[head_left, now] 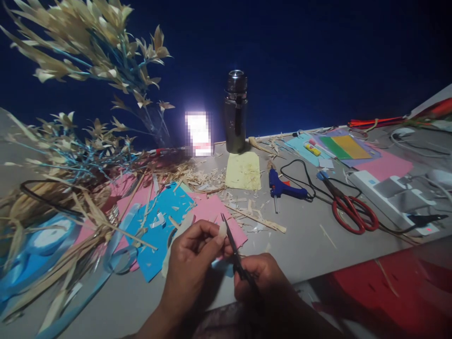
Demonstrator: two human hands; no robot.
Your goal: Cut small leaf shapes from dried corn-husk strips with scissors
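Observation:
My left hand (196, 249) is pinched round a small pale piece of dried husk (222, 230), held up between thumb and fingertips. In my right hand (261, 273) is a pair of dark scissors (231, 242), its blades pointing up and away from me, right beside the husk piece. Whether the blades touch it, I cannot tell. Beneath and beyond my left hand lie a blue sheet (150, 254) and pink paper (208, 207), strewn with husk scraps. A pale strip (176, 240) shows just left of that hand.
At the right are a blue glue gun (287, 188), red-handled scissors (355, 214) and a white power strip (391, 200). A dark flask (236, 115) stands behind a yellow sheet (243, 172). Husk flowers on blue stems (123, 66), dried husks and blue ribbon (123, 256) crowd the left.

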